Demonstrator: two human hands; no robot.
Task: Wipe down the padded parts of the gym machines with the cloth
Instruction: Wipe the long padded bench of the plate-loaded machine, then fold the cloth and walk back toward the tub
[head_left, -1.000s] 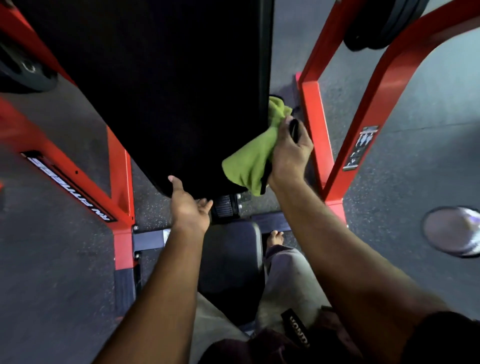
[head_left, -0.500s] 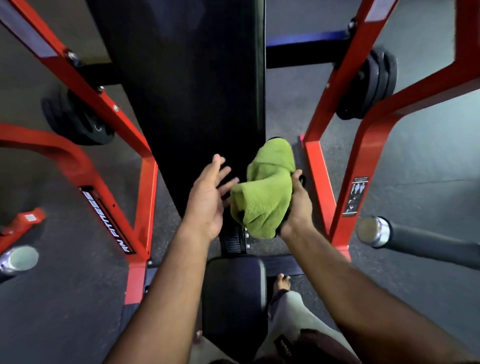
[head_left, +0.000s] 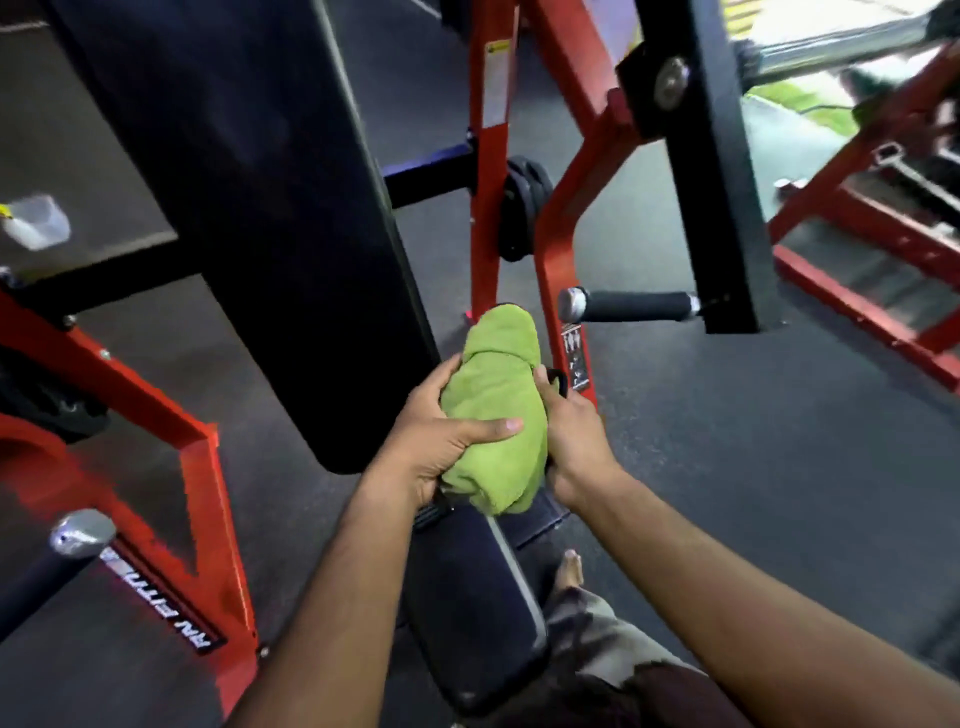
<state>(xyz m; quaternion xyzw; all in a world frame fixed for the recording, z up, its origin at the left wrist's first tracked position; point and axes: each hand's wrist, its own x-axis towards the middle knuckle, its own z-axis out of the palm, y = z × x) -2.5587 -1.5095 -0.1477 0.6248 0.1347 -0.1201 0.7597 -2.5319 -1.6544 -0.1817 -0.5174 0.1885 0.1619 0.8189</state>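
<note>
Dark rubber gym floor (head_left: 727, 441) surrounds a bunched green cloth (head_left: 493, 415), gripped between left hand (head_left: 441, 441) and right hand (head_left: 574, 431), off any pad. Left of both, the back pad (head_left: 270, 208); beneath, the seat pad (head_left: 467, 597). How much wiping remains cannot be judged.

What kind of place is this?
Most likely a gym. There is a red machine frame with weight plates hung on it, a tall black back pad, and a black seat below it.

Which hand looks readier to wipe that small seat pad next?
Probably the left hand: it wraps the green cloth, directly above the seat pad. The right hand sits farther right.
</note>
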